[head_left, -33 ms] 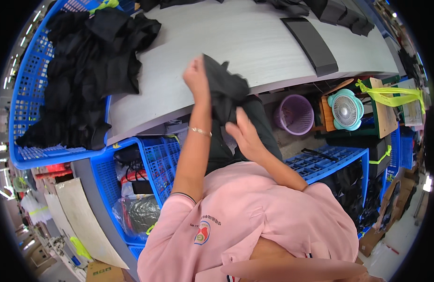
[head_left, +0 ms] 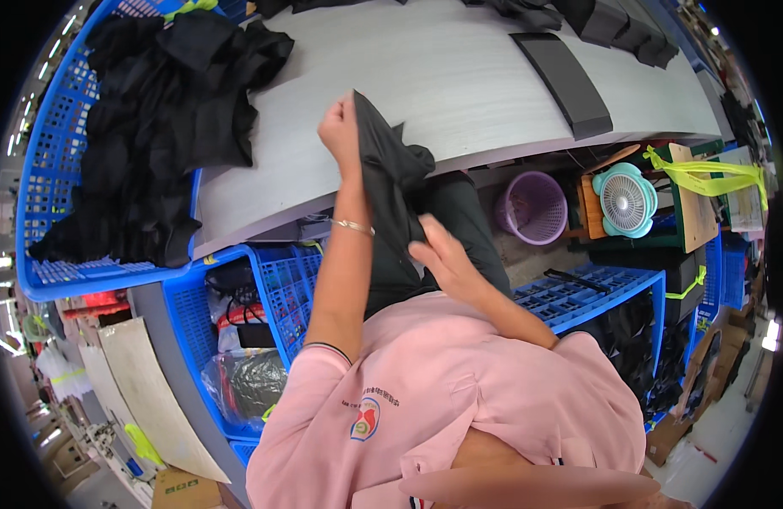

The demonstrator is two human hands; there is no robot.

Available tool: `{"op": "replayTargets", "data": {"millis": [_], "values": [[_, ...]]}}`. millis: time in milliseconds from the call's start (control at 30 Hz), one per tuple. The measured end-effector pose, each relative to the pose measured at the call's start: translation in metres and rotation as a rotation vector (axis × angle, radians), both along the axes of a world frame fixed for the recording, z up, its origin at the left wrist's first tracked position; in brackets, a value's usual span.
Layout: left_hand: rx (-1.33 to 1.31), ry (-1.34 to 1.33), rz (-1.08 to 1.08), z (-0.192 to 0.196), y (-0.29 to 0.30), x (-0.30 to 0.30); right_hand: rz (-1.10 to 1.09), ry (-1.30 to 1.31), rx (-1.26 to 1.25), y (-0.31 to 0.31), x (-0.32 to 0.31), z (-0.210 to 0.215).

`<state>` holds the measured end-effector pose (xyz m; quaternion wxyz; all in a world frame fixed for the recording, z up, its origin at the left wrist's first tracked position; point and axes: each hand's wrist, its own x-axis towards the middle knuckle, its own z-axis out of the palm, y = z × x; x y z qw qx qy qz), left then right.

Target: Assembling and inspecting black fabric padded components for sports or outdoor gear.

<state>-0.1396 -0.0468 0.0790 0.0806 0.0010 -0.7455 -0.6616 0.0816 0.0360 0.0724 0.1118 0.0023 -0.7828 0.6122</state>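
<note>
A piece of black cloth (head_left: 385,161) is stretched between my two hands, over the near edge of the table and above my lap. My left hand (head_left: 339,134) is closed in a fist round its upper left corner. Lower down, my right hand (head_left: 447,254) grips the cloth's lower edge between thumb and fingers; the exact fingertip contact is partly hidden. A loose fold of the cloth sticks out to the right between the hands.
A blue basket (head_left: 37,199) heaped with black cloth pieces (head_left: 167,110) stands left of the grey table (head_left: 408,64). A flat black panel (head_left: 563,85) lies at the table's right. Beneath are a purple bin (head_left: 536,208), a turquoise fan (head_left: 625,201) and a blue crate (head_left: 294,288).
My left hand has moved slightly left and away from me. My right hand has drawn a little nearer to me, and the cloth between them is pulled out longer and straighter.
</note>
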Motion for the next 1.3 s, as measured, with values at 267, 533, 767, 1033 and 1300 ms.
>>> {"op": "replayTargets", "data": {"millis": [267,533,767,1033,1300], "values": [[0.370,0.019,-0.124,0.019,-0.011,0.031,-0.147,-0.221,-0.571,0.028,0.020,-0.005],[-0.043,0.342,-0.431,0.047,0.009,0.135,-0.544,0.215,0.321,0.045,-0.056,0.017],[0.017,0.321,-0.202,0.027,-0.012,0.111,-0.199,-0.129,-0.394,0.054,-0.034,0.003],[0.687,-0.257,-0.304,-0.002,-0.028,0.092,0.114,-0.248,-0.976,0.048,-0.015,0.040],[1.133,-1.051,-0.970,-0.024,-0.036,0.169,-0.079,-0.079,-0.045,0.051,-0.044,0.005]]}}
